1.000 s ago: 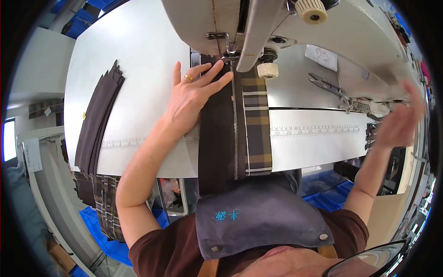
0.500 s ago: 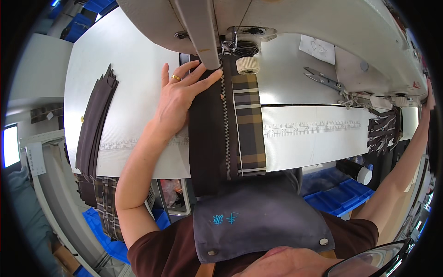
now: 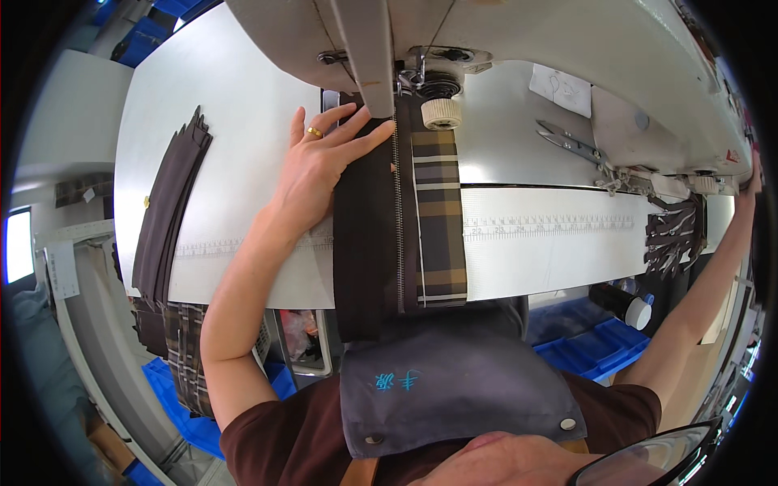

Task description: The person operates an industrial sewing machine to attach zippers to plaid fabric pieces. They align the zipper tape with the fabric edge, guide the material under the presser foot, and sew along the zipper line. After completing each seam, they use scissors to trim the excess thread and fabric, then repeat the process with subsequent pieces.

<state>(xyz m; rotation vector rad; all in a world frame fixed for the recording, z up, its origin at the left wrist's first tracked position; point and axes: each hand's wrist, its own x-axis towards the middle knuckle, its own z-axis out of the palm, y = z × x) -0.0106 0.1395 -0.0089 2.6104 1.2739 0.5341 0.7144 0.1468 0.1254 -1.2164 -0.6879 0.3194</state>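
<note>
Ok, risk check. Dark brown cloth strip point(image 3: 362, 251) w/ silver metal-toothed zipper point(image 3: 398, 206) runs near-to-far on the smooth white surface point(image 3: 551, 263), far end under the off-white sewing machine point(image 3: 559, 32); brown/black/cream plaid cloth point(image 3: 440, 243) sits just right of the zipper. Left hand point(image 3: 312, 174) rests on the strip, fingers spread, index tip right by the zipper teeth. Needle + foot hidden behind the long grey bar point(image 3: 361, 49), can't confirm clearance.

Main risk IMO: fingertips near the needle; if machine runs w/ them there, poss. nip. #2: one-sided hold; no hand on the plaid cloth, so layers could skew if feed is uneven. #3: strip's near end hangs past the surface's near edge by the grey apron point(image 3: 454, 385); drag/snag there could pull the zipper off line. #4: teeth drifting under the needle could break it.

Right hand point(image 3: 752, 178) is at far right by the machine's end, mostly hidden; can't tell if spread or gripping. So prob. no quick 2nd hold if cloth slips.
</note>
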